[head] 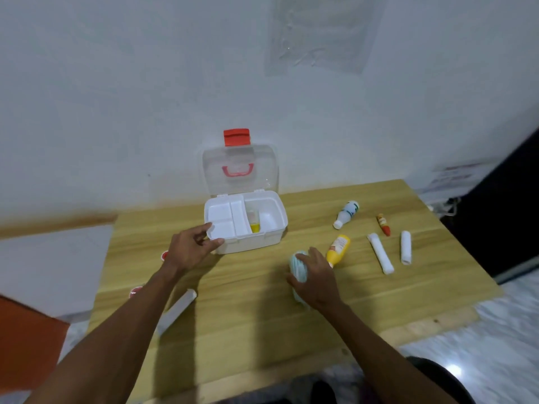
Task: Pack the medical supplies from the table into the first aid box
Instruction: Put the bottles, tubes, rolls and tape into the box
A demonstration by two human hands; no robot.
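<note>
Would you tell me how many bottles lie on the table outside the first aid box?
2: a white bottle right of the box, a yellow bottle beside the right hand. Others may be hidden.

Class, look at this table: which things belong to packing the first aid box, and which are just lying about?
Belong: first aid box, pale blue bundle, yellow bottle, white bottle, small red tube, long white roll, short white roll, white carton.

Lying about: plastic sheet on the wall, orange object by the floor, papers at far right.
</note>
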